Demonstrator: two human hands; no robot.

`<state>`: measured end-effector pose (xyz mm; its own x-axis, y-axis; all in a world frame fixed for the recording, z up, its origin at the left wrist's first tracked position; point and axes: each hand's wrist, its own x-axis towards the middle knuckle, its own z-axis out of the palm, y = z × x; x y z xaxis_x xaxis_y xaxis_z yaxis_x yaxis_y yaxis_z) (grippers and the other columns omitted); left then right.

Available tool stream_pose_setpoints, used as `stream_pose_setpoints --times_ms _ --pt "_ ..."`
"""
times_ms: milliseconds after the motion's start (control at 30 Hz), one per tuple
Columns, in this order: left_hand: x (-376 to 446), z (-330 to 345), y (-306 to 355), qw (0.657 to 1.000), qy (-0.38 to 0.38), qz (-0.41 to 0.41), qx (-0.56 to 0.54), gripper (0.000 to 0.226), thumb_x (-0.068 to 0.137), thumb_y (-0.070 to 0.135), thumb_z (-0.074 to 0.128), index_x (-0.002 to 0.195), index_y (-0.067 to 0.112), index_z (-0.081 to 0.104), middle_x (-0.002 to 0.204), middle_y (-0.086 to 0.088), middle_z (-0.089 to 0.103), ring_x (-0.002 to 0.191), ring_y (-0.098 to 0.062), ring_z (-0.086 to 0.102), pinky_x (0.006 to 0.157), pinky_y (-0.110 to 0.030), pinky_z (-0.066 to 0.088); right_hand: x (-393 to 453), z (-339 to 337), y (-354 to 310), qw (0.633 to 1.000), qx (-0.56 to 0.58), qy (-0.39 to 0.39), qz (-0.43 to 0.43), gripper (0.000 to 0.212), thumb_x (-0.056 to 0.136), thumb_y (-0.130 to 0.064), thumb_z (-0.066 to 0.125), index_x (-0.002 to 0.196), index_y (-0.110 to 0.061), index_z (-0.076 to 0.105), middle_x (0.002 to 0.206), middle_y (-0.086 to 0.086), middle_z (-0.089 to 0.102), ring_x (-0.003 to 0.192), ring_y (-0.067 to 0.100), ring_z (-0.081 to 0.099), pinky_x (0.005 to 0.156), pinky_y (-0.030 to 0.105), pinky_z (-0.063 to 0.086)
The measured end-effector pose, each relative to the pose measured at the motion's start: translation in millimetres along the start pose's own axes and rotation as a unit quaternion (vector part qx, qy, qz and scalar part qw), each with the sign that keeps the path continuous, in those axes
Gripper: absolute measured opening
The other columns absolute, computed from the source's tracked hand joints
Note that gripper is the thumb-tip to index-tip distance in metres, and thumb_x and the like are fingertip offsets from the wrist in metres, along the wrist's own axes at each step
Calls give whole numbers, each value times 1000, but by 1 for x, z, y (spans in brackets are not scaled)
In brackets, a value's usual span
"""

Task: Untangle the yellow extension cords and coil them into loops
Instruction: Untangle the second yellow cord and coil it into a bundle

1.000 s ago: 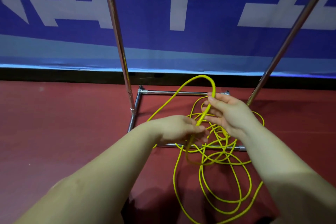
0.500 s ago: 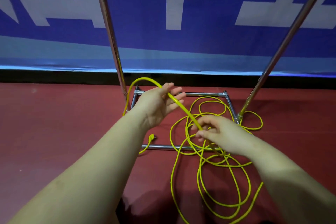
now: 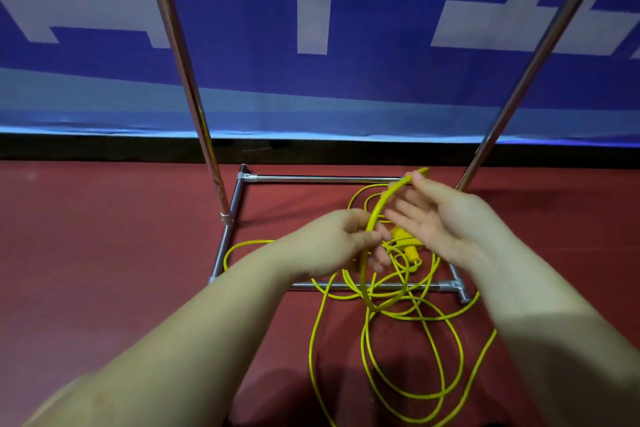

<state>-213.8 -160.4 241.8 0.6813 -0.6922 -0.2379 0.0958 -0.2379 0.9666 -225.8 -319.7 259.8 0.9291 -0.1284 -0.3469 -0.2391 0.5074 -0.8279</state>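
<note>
From the head view, the left hand (image 3: 341,241) pinches the cord (image 3: 375,215) low on a raised arc. The right hand (image 3: 438,218) is spread, fingers (image 3: 398,217) straight, with the arc's top resting by its thumb. To loop it well, I'd say the right hand should draw an even length and pass it to the left without twisting. The cord is thin, bright yellow and limp; most lies tangled on the red floor (image 3: 104,253) over the steel frame (image 3: 325,179), a plug (image 3: 408,246) among it.

Two slanted poles (image 3: 180,55) and floor frame (image 3: 322,179) hem in the cords (image 3: 429,315).
</note>
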Motion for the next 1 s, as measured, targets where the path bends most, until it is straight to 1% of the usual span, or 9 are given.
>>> stream_pose_setpoints --times_ms 67,167,300,400,533,633,733,900,1000 --pt "0 -6 5 997 50 6 -59 13 100 13 40 94 15 52 74 -2 63 60 -7 64 64 -25 53 -2 -1 8 986 -163 -32 3 18 90 -26 54 105 -18 58 107 5 67 100 19 63 80 37 55" --pt "1 -21 11 969 138 19 -203 14 99 14 43 98 13 57 66 3 67 55 -6 65 52 -19 54 -14 -3 21 893 -430 -133 -16 23 83 -33 62 104 -24 61 100 -5 70 97 8 64 90 30 47" --pt "2 -35 13 920 199 29 -335 15 98 15 43 102 13 58 71 3 72 64 -9 70 56 -22 57 -20 -2 29 806 -556 -195 -59 14 87 -12 62 88 -26 62 96 8 70 93 20 68 87 33 51" --pt "4 -34 9 920 196 13 -339 15 97 19 46 106 12 56 91 -4 71 78 -16 70 68 -28 58 -19 0 24 855 -489 -156 -75 18 89 -5 55 86 -22 60 87 8 70 79 18 70 78 36 54" --pt "2 -17 3 983 100 -49 -148 25 95 33 47 112 19 57 112 -2 66 105 -17 61 94 -32 45 -11 2 12 981 -190 -42 -13 12 93 -7 50 91 -15 58 82 4 64 67 12 70 63 37 58" --pt "-1 0 -6 999 -2 -54 6 16 90 30 59 105 26 62 105 0 67 98 -12 58 97 -30 42 -3 1 4 999 19 28 24 8 94 -9 49 87 -11 54 76 7 63 62 16 71 48 35 57" --pt "-2 7 -8 998 -30 -44 27 12 95 13 52 95 23 57 98 -7 68 97 -25 58 98 -46 42 1 3 1 995 83 55 24 8 94 -12 50 87 -8 52 79 9 61 58 17 70 45 33 56" --pt "1 -5 -1 996 71 -5 -50 22 99 6 37 93 18 54 76 -1 64 71 -13 63 84 -42 51 -1 1 5 993 -116 -9 20 10 89 -25 56 94 -16 58 103 9 65 97 22 66 77 38 56" --pt "1 -17 4 978 158 22 -136 19 100 12 38 97 19 55 65 6 68 59 -7 65 65 -28 54 -10 -1 12 931 -354 -88 4 19 83 -33 62 100 -25 58 101 -5 66 100 8 61 91 28 45"
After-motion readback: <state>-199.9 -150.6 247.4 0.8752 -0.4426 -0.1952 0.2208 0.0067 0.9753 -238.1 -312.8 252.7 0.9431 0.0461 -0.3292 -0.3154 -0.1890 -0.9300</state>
